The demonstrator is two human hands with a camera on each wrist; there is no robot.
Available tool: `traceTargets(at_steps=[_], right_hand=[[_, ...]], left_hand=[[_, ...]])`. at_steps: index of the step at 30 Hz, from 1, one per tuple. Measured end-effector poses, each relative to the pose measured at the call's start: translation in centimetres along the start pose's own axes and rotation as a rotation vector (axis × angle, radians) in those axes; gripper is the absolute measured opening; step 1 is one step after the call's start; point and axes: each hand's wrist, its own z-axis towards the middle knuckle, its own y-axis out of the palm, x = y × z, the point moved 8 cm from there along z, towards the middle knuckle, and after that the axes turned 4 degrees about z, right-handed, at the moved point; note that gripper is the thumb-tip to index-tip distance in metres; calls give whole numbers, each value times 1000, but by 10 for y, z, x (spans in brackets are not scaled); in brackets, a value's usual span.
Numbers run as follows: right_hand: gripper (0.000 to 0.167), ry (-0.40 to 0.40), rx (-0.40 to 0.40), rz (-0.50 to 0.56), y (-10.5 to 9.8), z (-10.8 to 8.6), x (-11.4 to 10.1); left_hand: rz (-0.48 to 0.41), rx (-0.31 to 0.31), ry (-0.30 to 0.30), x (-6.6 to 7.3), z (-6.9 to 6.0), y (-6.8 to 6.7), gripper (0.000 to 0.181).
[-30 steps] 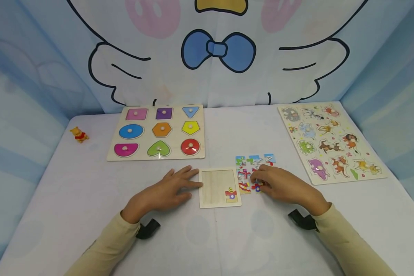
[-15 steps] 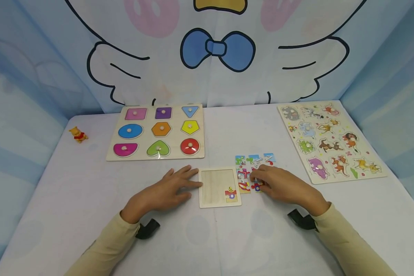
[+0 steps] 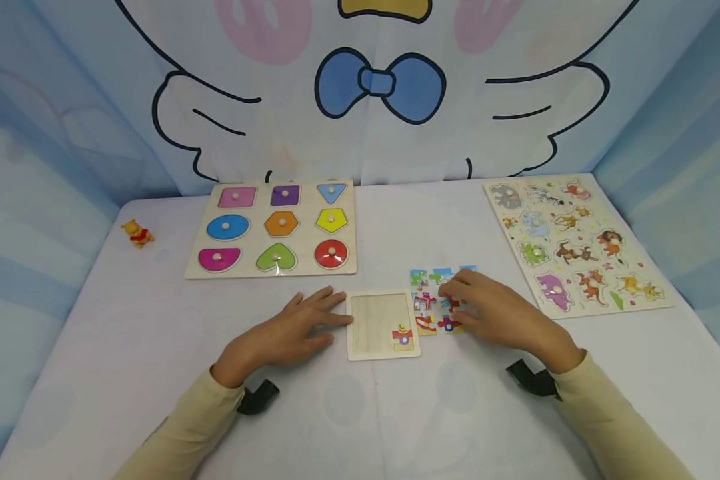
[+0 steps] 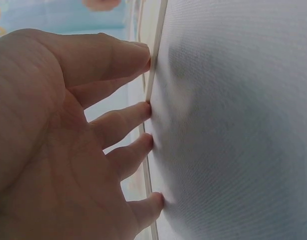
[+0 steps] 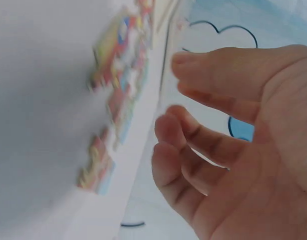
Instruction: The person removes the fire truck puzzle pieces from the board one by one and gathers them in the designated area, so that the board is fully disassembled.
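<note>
A small square wooden puzzle tray lies in the middle of the table, with one jigsaw piece in its lower right corner. My left hand rests on the cloth with fingers spread, its fingertips at the tray's left edge; the left wrist view shows the fingers fairly straight. Several loose jigsaw pieces lie to the right of the tray. Above them hovers my right hand, which hides some. In the right wrist view its bent fingers hold nothing, apart from the blurred pieces.
A shape-peg board stands back left, beyond the left hand. At the right lies an animal puzzle board. A small bear figurine sits near the far left edge. A printed curtain hangs behind the white-covered table.
My right hand has shifted slightly right and lifted off the jigsaw pieces, uncovering more of the middle ones. The left hand and the tray have stayed put.
</note>
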Motion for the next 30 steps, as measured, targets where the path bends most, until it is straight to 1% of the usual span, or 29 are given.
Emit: traceTargets(at_steps=[3,6,8,11,13,16,20,23,30], right_hand=[[37,6,59,3,-11,-1,3],[42,-21,97,2,-15,2,-1],[45,-54,113,-22,-14,7,-8],[47,-117,125,-82,-9,16,-24],[46,-159,109,-118,-1,22,-36],[42,-213,50,-148,16,27,-52],[36,-245,-36,-164,36,27,-62],[34,-244,-64,-168,41,24,-64],[31,-253,-83,-138,45,23,-64]], left_hand=[[1,1,-3,0,1,0,44],[4,0,-5,0,1,0,44],[5,0,-3,0,2,0,44],[8,-1,-2,0,2,1,44],[10,-5,-5,-1,2,1,44],[13,-9,-7,-2,3,1,44],[21,-10,-2,-3,3,1,44],[23,-10,-4,-3,4,1,44],[24,-19,-14,-3,4,1,43]])
